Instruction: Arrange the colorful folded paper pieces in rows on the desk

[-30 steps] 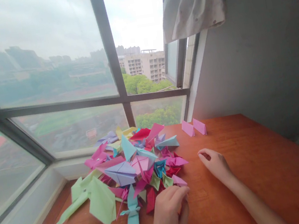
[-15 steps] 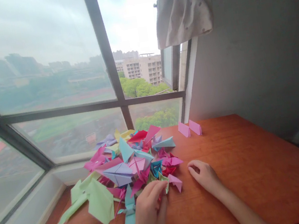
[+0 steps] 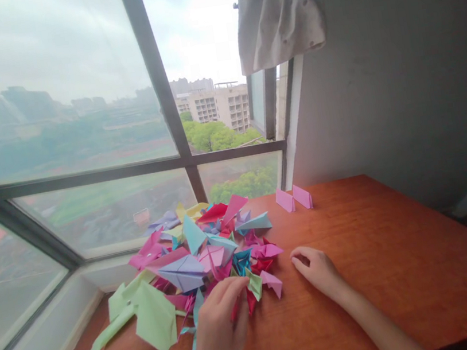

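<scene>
Beside the front right edge of a heap of folded paper is my left hand (image 3: 222,324). Its fingers are bent and the fingertips are at the left edge of a small green origami piece (image 3: 255,284); red paper shows between fingers and thumb, and nothing is visibly held. Just right of that piece lies a pink folded paper (image 3: 272,283). My right hand (image 3: 316,267) rests on the wooden table with its fingers curled in and nothing visible in them. Partly behind my left wrist is a light blue origami piece (image 3: 196,307).
Several paper planes and other folded shapes form the heap, including a lavender paper plane (image 3: 183,272). A large pale green origami figure (image 3: 155,319) lies at left. Two pink folded papers (image 3: 284,200) stand at the back of the table (image 3: 379,253). Windows and a grey wall border it.
My left hand has drawn back to the left, and more of the green origami piece shows. My right hand stays in place. The view has shifted slightly.
</scene>
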Tool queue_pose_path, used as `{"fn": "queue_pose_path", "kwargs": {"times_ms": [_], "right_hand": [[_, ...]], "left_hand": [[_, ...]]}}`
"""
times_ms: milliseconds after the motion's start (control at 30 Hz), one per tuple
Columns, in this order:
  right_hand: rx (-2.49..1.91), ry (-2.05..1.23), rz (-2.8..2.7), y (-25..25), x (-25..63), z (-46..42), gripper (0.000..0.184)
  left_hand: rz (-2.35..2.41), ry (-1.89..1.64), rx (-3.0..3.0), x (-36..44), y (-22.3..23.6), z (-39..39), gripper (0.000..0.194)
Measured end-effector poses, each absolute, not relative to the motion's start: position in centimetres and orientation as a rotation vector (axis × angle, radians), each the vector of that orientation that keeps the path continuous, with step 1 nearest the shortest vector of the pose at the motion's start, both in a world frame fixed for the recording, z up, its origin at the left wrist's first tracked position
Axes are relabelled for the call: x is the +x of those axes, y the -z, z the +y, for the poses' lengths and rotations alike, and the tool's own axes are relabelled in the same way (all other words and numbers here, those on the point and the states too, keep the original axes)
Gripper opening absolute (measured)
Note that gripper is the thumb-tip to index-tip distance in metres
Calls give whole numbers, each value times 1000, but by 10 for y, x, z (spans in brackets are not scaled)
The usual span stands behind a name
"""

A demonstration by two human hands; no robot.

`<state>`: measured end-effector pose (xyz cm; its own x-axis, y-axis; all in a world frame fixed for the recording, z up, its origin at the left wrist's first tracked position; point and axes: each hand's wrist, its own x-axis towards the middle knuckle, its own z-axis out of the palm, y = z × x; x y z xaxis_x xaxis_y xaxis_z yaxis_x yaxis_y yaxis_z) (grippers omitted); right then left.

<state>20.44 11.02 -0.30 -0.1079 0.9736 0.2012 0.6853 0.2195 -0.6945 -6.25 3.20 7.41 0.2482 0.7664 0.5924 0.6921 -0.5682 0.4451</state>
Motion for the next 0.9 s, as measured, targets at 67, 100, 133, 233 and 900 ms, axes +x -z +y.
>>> {"fn": "queue_pose_path", "kwargs": {"times_ms": [67,100,133,233,900], "right_hand": [[-1539,-587,-1861,3,204,110,24],[-1541,-590,-1859,2,204,110,24],[-1543,-595,-1858,2,204,110,24],[-1539,-623,-1852,3,205,112,24],[-1534,-681,-1816,7,209,115,22]], "left_hand": [[1378,-1201,2429,-58,-74,32,23],[1361,-1190,2439,-55,-73,31,24],[1345,-1185,2448,-52,-73,31,24],[1314,-1163,2464,-42,-71,27,25],[2077,-1052,2417,-165,-95,67,22]]}}
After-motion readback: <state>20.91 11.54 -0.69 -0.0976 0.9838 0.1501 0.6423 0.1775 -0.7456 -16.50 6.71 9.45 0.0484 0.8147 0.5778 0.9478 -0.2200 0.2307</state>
